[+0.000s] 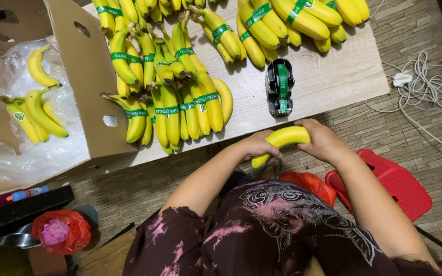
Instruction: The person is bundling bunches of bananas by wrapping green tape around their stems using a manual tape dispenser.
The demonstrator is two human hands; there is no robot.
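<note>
Both hands grip one banana point(281, 140): left hand point(258, 145) low end, right hand point(319, 139) top | tape dispenser point(279, 87) just beyond | banded banana bunches point(172, 102) on wooden board point(333, 71)

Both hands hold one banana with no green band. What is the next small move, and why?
Probably the right hand should reach for the tape dispenser just ahead, while the left hand keeps the banana: this banana is bare, but the bunches on the board wear green bands.
</note>
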